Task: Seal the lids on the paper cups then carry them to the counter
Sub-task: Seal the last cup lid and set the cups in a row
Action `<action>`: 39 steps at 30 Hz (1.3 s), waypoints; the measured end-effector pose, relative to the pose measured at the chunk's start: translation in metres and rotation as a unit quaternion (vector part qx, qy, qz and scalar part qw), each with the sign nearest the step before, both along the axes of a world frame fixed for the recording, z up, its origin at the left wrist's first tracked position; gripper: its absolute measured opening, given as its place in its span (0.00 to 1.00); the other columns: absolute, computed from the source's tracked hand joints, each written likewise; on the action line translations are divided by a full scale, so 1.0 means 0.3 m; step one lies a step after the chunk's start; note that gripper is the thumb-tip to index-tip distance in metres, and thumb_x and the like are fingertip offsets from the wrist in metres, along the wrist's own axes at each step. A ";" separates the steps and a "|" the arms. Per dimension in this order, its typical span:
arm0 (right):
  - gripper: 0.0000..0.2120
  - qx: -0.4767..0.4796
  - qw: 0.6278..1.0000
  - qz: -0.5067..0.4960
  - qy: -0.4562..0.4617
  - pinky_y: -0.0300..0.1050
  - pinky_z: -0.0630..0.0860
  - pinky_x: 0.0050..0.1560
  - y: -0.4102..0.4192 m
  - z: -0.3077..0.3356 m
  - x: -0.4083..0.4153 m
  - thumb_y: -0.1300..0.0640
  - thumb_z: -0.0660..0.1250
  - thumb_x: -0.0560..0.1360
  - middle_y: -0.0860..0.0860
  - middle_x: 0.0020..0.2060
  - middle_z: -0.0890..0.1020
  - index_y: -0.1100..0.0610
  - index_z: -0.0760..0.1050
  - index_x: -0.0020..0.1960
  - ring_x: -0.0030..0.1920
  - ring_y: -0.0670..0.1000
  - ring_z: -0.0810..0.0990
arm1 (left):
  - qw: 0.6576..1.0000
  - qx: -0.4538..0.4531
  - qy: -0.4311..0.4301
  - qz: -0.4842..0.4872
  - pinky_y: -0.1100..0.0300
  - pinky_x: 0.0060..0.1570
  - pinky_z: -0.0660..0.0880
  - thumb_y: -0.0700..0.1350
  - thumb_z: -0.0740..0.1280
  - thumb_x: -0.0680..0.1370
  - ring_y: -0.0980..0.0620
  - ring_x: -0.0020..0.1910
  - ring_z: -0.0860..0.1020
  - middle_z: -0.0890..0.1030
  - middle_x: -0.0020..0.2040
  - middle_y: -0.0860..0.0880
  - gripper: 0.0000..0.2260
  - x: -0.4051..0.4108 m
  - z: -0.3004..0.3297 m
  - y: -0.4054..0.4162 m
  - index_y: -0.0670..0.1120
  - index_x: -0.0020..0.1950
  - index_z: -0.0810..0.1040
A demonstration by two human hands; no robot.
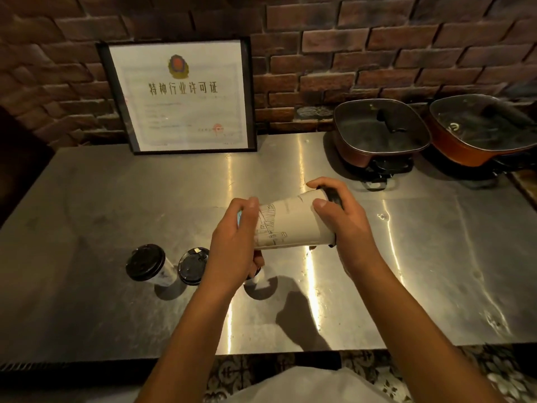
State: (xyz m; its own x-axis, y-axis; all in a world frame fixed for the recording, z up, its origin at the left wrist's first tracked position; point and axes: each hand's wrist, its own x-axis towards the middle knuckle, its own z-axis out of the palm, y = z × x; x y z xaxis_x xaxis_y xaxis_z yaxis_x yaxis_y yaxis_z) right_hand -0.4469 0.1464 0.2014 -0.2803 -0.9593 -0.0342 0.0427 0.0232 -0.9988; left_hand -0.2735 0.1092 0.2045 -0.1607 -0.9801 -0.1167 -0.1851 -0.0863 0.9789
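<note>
A white paper cup (293,225) with a line drawing lies on its side in the air above the steel table (116,199). My left hand (235,251) grips its base end. My right hand (343,225) wraps its mouth end, fingers over the black lid (334,196). On the table at the left stands a lidded cup (148,264), with a second black-lidded cup (193,266) right beside it. A third cup (257,279) stands under my left hand, mostly hidden.
A framed certificate (180,96) leans on the brick wall at the back. Two lidded electric pots, one (377,132) and the other (479,126), stand at the back right. The table's front edge (290,351) runs close to my body.
</note>
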 end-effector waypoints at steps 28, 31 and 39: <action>0.18 0.113 0.973 -0.042 -0.197 0.45 0.78 0.31 0.051 0.006 0.067 0.42 0.64 0.75 0.55 0.45 0.87 0.52 0.80 0.56 0.43 0.58 0.87 | 0.986 -0.146 -0.054 -0.055 0.51 0.41 0.84 0.62 0.61 0.79 0.52 0.52 0.83 0.80 0.55 0.53 0.14 0.058 -0.001 0.032 0.56 0.59 0.73; 0.15 0.165 0.963 -0.007 -0.211 0.44 0.75 0.29 0.050 0.019 0.069 0.44 0.62 0.80 0.57 0.45 0.86 0.53 0.80 0.54 0.43 0.59 0.86 | 0.959 -0.276 -0.042 -0.049 0.55 0.45 0.80 0.52 0.65 0.79 0.49 0.54 0.79 0.76 0.57 0.48 0.10 0.066 -0.014 0.024 0.48 0.56 0.74; 0.20 0.108 0.984 -0.001 -0.142 0.45 0.79 0.31 0.052 0.059 0.068 0.38 0.65 0.76 0.55 0.50 0.87 0.52 0.79 0.59 0.49 0.59 0.87 | 0.951 -0.305 -0.040 0.024 0.51 0.40 0.81 0.52 0.65 0.80 0.52 0.47 0.82 0.81 0.48 0.49 0.08 0.059 -0.019 0.031 0.50 0.51 0.80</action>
State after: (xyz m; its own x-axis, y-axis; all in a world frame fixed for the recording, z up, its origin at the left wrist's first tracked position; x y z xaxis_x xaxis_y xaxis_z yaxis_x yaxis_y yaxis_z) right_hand -0.4267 0.1620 0.2192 -0.2313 -0.9209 -0.3138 0.3197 0.2326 -0.9185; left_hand -0.2560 0.1184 0.1987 -0.1284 -0.8755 0.4658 -0.2716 0.4828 0.8325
